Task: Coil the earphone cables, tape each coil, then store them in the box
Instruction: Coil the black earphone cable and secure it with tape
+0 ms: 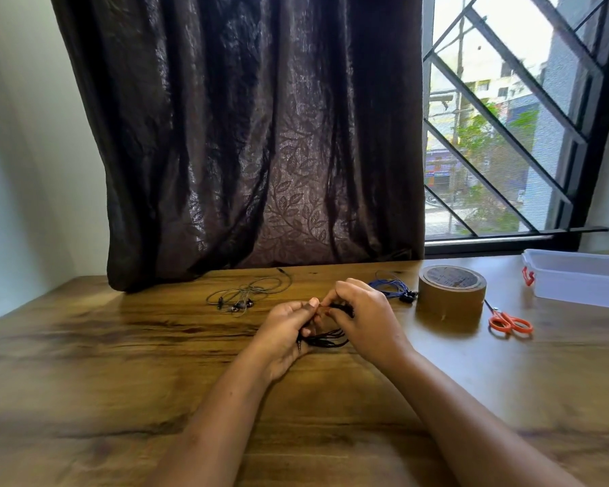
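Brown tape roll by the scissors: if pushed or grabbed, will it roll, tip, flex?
The brown tape roll lies flat on the table, so a push likely slides it rather than rolls it. It looks wide and squat, so tipping seems unlikely. It looks fully wound, so it is probably rigid and fairly heavy for its size.

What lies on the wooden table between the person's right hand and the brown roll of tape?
In the head view, a loose blue earphone cable lies there, its dark earbuds beside the brown roll of tape.
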`<state>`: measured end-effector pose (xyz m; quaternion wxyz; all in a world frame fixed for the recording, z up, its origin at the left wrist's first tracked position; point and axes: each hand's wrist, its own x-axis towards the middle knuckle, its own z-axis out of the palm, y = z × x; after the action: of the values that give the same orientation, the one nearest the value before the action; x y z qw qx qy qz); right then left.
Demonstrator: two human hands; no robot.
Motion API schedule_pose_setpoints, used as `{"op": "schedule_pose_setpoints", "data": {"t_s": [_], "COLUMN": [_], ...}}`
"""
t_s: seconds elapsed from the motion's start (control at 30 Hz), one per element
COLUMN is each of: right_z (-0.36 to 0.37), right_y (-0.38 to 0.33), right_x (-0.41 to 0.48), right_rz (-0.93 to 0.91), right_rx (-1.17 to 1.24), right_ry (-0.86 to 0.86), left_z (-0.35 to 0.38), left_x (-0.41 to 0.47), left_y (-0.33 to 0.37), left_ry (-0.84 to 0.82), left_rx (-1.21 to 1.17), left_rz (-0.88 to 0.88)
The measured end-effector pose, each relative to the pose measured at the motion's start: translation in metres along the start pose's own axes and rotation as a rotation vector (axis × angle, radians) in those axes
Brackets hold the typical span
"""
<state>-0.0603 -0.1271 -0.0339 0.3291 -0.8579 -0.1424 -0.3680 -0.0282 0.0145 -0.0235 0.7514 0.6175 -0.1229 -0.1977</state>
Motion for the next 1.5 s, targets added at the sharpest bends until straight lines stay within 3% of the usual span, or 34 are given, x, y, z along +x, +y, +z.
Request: {"op": "schedule_pose_setpoints", "data": {"t_s": [0.27, 0.47, 0.77, 1.03, 1.2, 1.4, 1.5], "right_z": [-0.002, 0.0, -0.003, -0.002, -0.003, 0.002, 0.001], "right_y": [-0.005, 0.002, -0.001, 0.0, 0.002, 0.006, 0.007], "right_x": [-0.001, 0.002, 0.0, 0.001, 0.001, 0.001, 0.003], "right_rz": [0.287, 0.433, 0.383, 0.323, 0.439, 0.465, 0.505], "right_rx": [0.265, 0.223, 0.271, 0.195, 0.326, 0.276, 0.274], "right_ry": [-0.13, -0.202, -0.048, -0.046, -0.079, -0.167, -0.117], "left_z": [-0.002, 0.0, -0.002, -0.002, -0.002, -0.003, 0.0], "left_x": [-0.004, -0.006, -0.004, -0.002, 0.001, 0.008, 0.01], "left_y": [0.002, 0.003, 0.003, 0.001, -0.003, -0.007, -0.012], "left_ry": [0.035, 0.028, 0.087, 0.079, 0.071, 0.149, 0.185], "left_rx": [0.192, 0.313, 0.239, 0.234, 0.217, 0.158, 0.143], "left_rz": [0.089, 0.13, 0.035, 0.054, 0.089, 0.145, 0.142]}}
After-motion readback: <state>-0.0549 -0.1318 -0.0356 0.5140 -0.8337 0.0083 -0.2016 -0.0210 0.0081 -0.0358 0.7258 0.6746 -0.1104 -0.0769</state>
